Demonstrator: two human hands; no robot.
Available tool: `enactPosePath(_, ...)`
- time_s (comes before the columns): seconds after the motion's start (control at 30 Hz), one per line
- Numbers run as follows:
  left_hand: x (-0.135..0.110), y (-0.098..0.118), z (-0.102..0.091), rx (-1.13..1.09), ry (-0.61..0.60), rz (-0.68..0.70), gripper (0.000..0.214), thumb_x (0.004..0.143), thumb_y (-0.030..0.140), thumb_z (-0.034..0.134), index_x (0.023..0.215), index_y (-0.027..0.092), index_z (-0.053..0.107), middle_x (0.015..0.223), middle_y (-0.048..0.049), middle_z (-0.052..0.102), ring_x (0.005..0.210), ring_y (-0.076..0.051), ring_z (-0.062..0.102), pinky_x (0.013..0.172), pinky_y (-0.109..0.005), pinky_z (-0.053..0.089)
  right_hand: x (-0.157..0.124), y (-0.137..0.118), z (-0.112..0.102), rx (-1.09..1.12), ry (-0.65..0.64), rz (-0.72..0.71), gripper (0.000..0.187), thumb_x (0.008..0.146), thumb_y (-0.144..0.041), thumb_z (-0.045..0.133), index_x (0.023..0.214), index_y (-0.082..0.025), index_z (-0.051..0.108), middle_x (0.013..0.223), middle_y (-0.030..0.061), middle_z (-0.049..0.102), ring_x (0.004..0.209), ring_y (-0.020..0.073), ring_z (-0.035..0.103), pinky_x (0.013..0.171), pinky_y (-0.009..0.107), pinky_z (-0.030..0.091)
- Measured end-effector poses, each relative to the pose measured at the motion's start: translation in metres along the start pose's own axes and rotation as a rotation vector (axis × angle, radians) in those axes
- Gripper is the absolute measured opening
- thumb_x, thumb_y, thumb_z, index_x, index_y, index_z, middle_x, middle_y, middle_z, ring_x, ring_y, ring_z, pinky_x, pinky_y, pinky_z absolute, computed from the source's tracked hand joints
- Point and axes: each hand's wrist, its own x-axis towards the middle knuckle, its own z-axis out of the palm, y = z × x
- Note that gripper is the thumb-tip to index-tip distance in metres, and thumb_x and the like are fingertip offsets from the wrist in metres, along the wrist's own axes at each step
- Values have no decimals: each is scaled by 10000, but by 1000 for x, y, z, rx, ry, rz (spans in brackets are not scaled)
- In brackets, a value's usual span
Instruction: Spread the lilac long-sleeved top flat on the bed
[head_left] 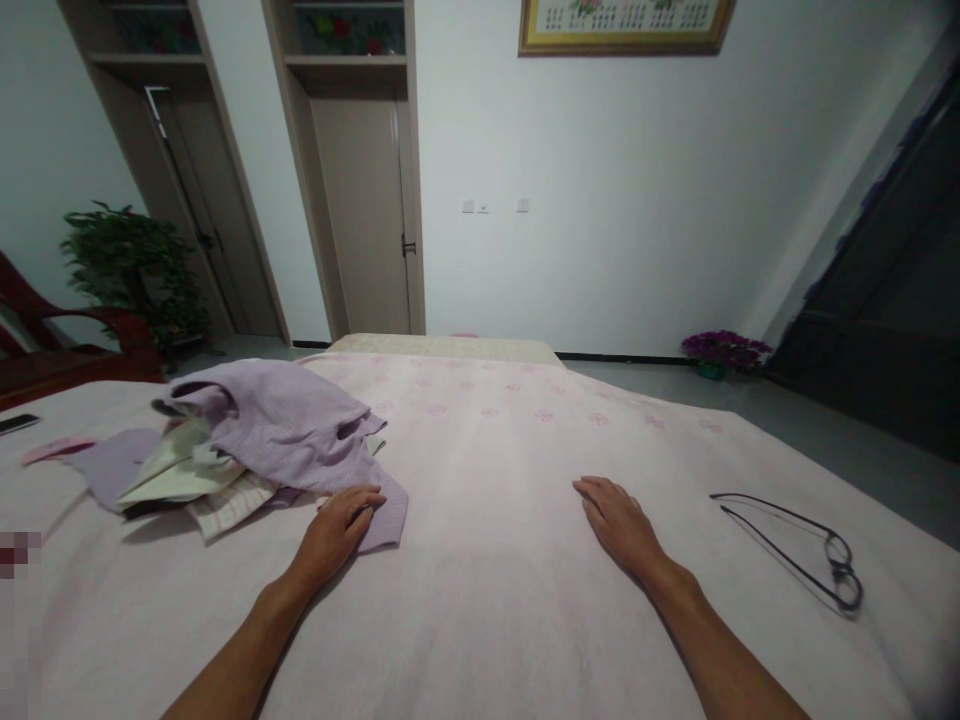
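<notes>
My left hand lies palm down on the near corner of a lavender garment, fingers stretched out and not gripping it. The garment is the top piece of a loose heap of clothes. Under it show a pale green piece and a striped cream piece. My right hand rests flat on the pale pink cloth, fingers extended, holding nothing. To its right, apart from it, a pair of black-framed eyeglasses lies with the temples unfolded.
A phone lies at the far left of the cloth. Beyond are a wooden chair, a leafy green plant, a closed door and purple flowers on the floor. A framed picture hangs on the wall.
</notes>
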Motion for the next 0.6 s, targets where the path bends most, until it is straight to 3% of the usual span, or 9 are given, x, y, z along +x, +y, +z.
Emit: enactPosePath(0.6,-10,7,-5,96,-34,16,351,942,384,479,1135,286,755,1316,-51,690,1231,-260,626,1076,-481,484,-18,-2,-7,48,-16,5,407,966,-274,417,1290,-247,662,1379,98,617,1285,252,546,1074,457,436)
